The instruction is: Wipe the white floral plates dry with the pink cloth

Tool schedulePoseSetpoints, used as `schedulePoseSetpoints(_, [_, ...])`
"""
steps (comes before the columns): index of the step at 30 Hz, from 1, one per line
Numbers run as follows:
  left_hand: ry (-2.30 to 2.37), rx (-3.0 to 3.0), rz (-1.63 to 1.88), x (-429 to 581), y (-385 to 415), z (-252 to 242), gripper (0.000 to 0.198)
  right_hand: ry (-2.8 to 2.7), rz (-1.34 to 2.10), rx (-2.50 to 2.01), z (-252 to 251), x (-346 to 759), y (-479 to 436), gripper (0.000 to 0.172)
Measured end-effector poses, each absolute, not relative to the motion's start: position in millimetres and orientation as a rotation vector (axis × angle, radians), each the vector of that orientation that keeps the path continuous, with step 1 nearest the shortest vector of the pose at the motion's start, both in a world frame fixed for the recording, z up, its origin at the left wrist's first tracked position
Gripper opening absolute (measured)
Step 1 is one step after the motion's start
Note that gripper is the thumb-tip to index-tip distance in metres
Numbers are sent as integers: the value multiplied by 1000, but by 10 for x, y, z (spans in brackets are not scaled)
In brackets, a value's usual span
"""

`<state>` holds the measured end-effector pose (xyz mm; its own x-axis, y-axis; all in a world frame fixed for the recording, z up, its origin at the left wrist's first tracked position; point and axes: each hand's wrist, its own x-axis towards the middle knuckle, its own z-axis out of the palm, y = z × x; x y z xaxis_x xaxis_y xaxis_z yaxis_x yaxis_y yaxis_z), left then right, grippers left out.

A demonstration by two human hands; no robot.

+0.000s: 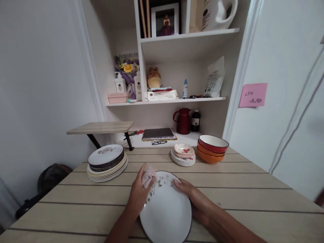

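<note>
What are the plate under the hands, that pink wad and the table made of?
Plate: likely glazed ceramic, glossy white, dark rim, printed flowers. Pink wad in the left hand: soft crumpled cloth or tissue, cannot tell which. Table: matte pale wood-grain planks, possibly laminate.

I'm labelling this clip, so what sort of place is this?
Probably a home dining nook: a wooden table with stacked plates and bowls, white shelves holding a framed photo and plush toy, and the left hand holding a cloth on a plate.
</note>
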<state>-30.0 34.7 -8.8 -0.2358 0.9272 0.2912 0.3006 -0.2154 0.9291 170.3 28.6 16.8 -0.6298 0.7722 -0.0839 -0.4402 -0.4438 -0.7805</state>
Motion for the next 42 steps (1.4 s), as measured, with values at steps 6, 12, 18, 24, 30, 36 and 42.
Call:
schedulePoseSetpoints(6, [1332,1246,1399,-243,293,10,50,-828,1939,-794,77,1702,357,54])
schedulePoseSetpoints(12, [1337,1123,1480,-141,427,-200,55,-676,1735,-862,137,1762,495,55])
schedulePoseSetpoints(18, [1215,1002,1542,113,333,-216,57,-616,1628,-849,178,1756,473,54])
schedulePoseSetpoints(24, [998,659,1553,89,245,-92,61,-709,1745,-804,130,1605,328,65])
schedulePoseSetpoints(30, [1272,880,1713,-9,228,-70,49,-920,1702,-779,146,1785,484,66])
schedulePoseSetpoints(36, [1356,1193,1698,14,119,31,37,-1131,1652,-766,314,2007,450,64])
schedulePoseSetpoints(42, [1326,1200,1598,-31,116,16,42,-1082,1658,-754,311,1896,325,52])
